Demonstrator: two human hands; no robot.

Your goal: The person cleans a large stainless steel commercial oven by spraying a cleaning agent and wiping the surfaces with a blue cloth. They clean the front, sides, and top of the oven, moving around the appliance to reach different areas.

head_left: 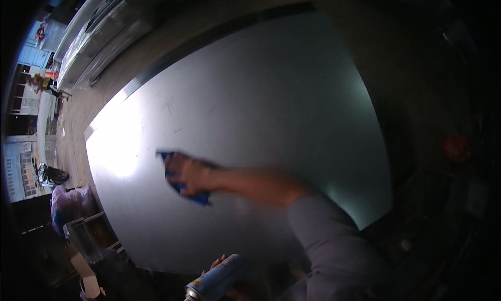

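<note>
My right hand (195,175) presses a blue cloth (197,197) flat on a large, smooth grey panel (250,97), left of its middle. The hand is slightly smeared by motion, and cloth shows around the fingers and below the palm. At the bottom edge my left hand (219,261) is wrapped round a blue spray can (218,279). That can lies tilted, its capless silver end toward the lower left. Only some fingertips of the left hand show clearly. Small dark marks (175,130) dot the panel beyond the cloth.
Plastic-wrapped pale units (99,45) stand beyond the panel at upper left. A person (42,83) is far off at left, near a motorcycle (52,174). A purplish plastic bag (73,202) and a cardboard piece (86,272) lie at lower left. Something red (457,147) sits at right.
</note>
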